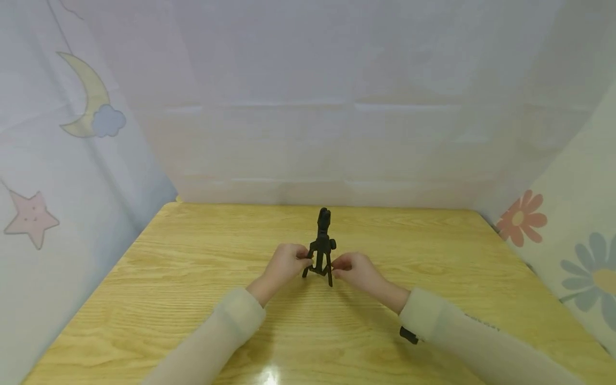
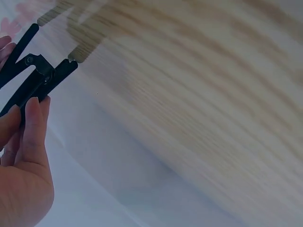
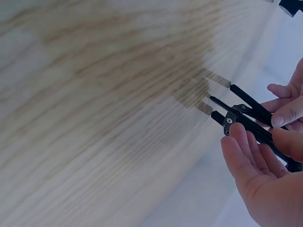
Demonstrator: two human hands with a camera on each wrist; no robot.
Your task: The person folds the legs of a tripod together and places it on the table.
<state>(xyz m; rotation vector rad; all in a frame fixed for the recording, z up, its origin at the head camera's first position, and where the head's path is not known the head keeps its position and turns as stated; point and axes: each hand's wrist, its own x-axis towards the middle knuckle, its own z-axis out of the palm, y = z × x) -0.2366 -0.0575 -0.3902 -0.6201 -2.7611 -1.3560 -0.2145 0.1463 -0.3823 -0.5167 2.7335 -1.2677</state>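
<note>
A small black tripod [image 1: 323,243] stands upright near the middle of the table with its legs spread and a clamp-like top. A knob sticks out on its right side. My left hand [image 1: 286,262] pinches the left leg between thumb and fingers, and the left wrist view shows those fingertips against the black leg [image 2: 68,71]. On the other side, my right hand [image 1: 358,272] holds the right leg; in the right wrist view the leg passes between its thumb and fingers [image 3: 236,142]. The tripod's feet appear to be on the tabletop.
The wooden table [image 1: 192,299] reaches back to a pale cloth wall [image 1: 308,149]. Side cloths carry a moon [image 1: 91,91] on the left and a red flower [image 1: 522,218] on the right. A small black object [image 1: 408,335] shows under the right cuff.
</note>
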